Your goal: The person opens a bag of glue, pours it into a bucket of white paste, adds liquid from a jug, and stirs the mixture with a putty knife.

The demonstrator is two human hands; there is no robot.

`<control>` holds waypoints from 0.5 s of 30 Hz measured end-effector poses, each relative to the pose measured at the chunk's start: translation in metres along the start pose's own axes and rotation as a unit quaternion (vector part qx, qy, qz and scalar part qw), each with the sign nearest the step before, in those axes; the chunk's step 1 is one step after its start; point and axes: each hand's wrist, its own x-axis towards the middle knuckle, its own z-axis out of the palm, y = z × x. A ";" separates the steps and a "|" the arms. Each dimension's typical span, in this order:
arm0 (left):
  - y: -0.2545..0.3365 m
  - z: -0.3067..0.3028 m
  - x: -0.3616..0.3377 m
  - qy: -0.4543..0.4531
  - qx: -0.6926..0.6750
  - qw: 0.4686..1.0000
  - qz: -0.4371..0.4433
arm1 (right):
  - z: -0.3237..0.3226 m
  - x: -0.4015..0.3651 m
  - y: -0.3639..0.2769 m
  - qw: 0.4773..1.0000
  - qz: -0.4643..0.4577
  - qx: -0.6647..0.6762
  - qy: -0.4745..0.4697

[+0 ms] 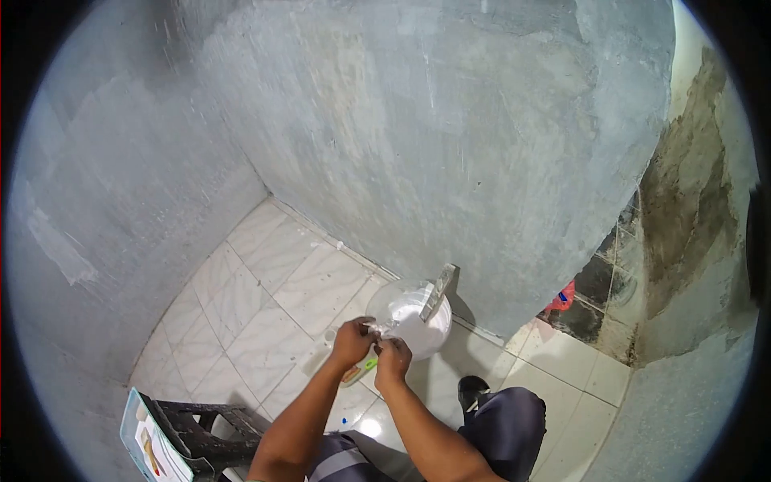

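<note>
Wall (434,153) filled most of the view, with tiled floor (277,321) running along its foot. Black stool (217,434) and the tray (138,442) on it stood at lower left, both cut by the bottom edge. Bucket (414,333), white, sat on the floor near the wall, just beyond the hands and a little to their right; glare and the hands kept its contents from being made out. Across its far right side lay a flat bar (438,293), its long axis slanting from the bucket's middle up and right toward the wall. The right hand (393,359) was nearer to both, overlapping the bucket's near edge in this view, while the left hand (351,341) was farther left. The two were together, fingertips pinched on a pale scrap (385,328) between them, before the bucket's near left side; its material and long axis could not be told. Below the hands, an orange-and-green thing (351,375) was partly covered by the left forearm. At right, beyond the wall's end, a small red thing (564,297) showed only in part.
</note>
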 end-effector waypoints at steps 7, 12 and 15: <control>0.048 0.005 -0.017 0.076 0.088 0.993 0.015 | -0.010 0.011 -0.010 0.978 0.166 0.124 -0.015; 0.051 0.006 -0.023 0.096 0.061 0.993 0.018 | -0.010 0.022 0.002 0.961 0.191 0.186 -0.077; 0.053 0.013 -0.025 0.096 0.081 0.987 0.096 | -0.010 0.030 0.002 0.928 0.246 0.276 -0.051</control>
